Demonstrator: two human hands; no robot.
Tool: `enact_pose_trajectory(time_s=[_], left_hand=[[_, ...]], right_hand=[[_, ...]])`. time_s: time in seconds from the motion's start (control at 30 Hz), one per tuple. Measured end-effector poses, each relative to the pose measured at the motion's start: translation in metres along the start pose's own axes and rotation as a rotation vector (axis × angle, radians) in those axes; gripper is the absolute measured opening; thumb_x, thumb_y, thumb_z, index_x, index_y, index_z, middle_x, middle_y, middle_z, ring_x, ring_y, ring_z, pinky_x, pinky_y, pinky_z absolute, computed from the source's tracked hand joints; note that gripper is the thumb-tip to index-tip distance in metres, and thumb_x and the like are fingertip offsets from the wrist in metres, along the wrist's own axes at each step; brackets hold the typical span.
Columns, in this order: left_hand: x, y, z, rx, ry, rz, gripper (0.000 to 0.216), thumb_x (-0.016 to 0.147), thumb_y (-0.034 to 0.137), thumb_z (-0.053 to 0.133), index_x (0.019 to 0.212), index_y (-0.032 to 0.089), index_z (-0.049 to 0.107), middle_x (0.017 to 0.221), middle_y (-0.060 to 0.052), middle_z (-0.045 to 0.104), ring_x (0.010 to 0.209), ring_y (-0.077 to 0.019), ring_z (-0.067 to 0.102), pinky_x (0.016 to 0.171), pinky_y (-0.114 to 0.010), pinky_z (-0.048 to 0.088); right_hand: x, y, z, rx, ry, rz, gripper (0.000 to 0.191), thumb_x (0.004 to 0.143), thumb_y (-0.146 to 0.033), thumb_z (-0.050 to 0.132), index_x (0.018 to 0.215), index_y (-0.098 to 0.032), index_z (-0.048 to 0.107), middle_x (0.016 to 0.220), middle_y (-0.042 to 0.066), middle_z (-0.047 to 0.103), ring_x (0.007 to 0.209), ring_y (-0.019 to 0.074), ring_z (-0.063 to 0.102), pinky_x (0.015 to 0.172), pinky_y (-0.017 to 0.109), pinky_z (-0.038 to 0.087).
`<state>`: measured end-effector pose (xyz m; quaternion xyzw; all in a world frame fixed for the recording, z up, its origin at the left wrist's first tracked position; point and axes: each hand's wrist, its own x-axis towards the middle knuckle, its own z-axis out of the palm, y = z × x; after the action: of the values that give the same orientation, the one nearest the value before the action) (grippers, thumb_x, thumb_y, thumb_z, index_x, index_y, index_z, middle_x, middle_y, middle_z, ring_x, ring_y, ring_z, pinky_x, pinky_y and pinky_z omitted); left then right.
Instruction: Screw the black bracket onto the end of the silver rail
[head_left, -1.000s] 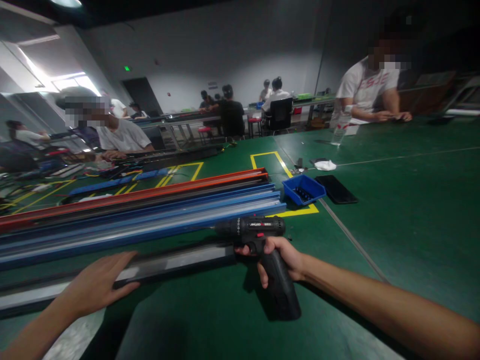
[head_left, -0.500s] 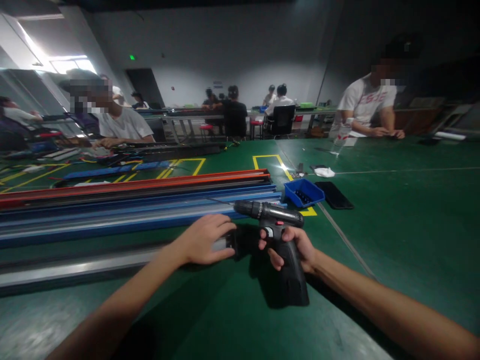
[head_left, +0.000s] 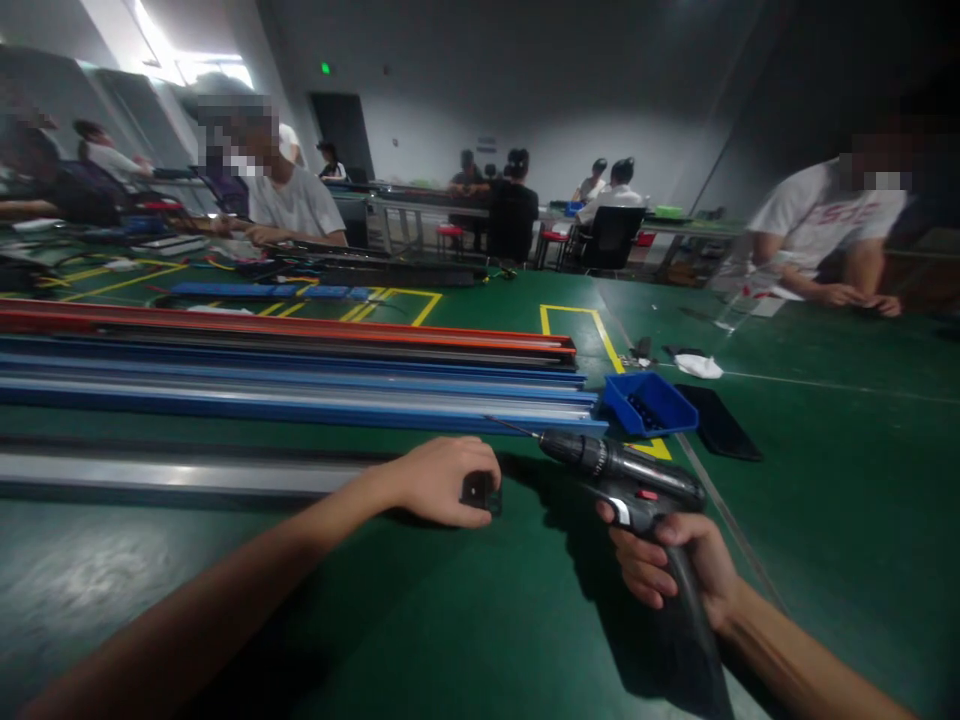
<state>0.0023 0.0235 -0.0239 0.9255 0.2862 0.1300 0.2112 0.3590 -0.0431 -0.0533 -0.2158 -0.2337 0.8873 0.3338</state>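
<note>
My right hand (head_left: 694,565) is wrapped round the handle of a black cordless drill (head_left: 637,468), a finger near its light-coloured trigger. The drill's long thin bit points left and slightly up, over the end of the blue rails (head_left: 315,395). My left hand (head_left: 439,482) is closed over the right end of a long silver-and-black metal profile (head_left: 187,472) lying on the table. Between thumb and fingers shows a black end cap (head_left: 475,490) at that end. The bit is apart from the cap.
Beyond the blue rails lies an orange rail (head_left: 315,325). A blue bin (head_left: 651,405) holding small dark parts stands beside a flat black slab (head_left: 718,422) on the green table (head_left: 840,500). A co-worker's hands (head_left: 862,300) are at the far right; another person sits across at left.
The drill has moved right and toward me, its bit tilting more upward to the left. My left hand stays on the profile's end. The whole view has shifted and tilted.
</note>
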Motion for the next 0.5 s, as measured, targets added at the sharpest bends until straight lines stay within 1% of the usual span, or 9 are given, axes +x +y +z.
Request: enact_pose_trajectory(time_s=[0.17, 0.3, 0.5], left_hand=[[-0.001, 0.000, 0.003, -0.057, 0.051, -0.017, 0.030, 0.079, 0.036, 0.083, 0.102, 0.022, 0.071, 0.108, -0.004, 0.076, 0.100, -0.0240, 0.071, 0.091, -0.035, 0.053], [-0.002, 0.000, 0.003, -0.069, 0.037, -0.024, 0.029, 0.080, 0.036, 0.083, 0.102, 0.022, 0.071, 0.107, -0.003, 0.075, 0.100, -0.0227, 0.070, 0.092, -0.035, 0.053], [0.000, -0.010, -0.003, -0.067, 0.030, -0.025, 0.029, 0.081, 0.036, 0.083, 0.104, 0.022, 0.071, 0.109, -0.004, 0.076, 0.102, -0.0226, 0.070, 0.093, -0.034, 0.052]], right_hand=[[0.000, 0.002, -0.004, 0.056, 0.014, 0.018, 0.038, 0.082, -0.039, 0.069, 0.108, -0.012, 0.071, 0.058, -0.009, 0.042, 0.040, 0.0067, 0.021, 0.044, 0.023, 0.043], [0.001, 0.000, -0.004, 0.064, 0.025, 0.025, 0.040, 0.087, -0.048, 0.068, 0.108, -0.013, 0.068, 0.058, -0.009, 0.042, 0.040, 0.0062, 0.021, 0.043, 0.022, 0.041], [-0.001, -0.003, -0.004, 0.034, 0.045, 0.015, 0.044, 0.090, -0.050, 0.067, 0.112, -0.012, 0.068, 0.058, -0.009, 0.044, 0.039, 0.0068, 0.023, 0.042, 0.024, 0.041]])
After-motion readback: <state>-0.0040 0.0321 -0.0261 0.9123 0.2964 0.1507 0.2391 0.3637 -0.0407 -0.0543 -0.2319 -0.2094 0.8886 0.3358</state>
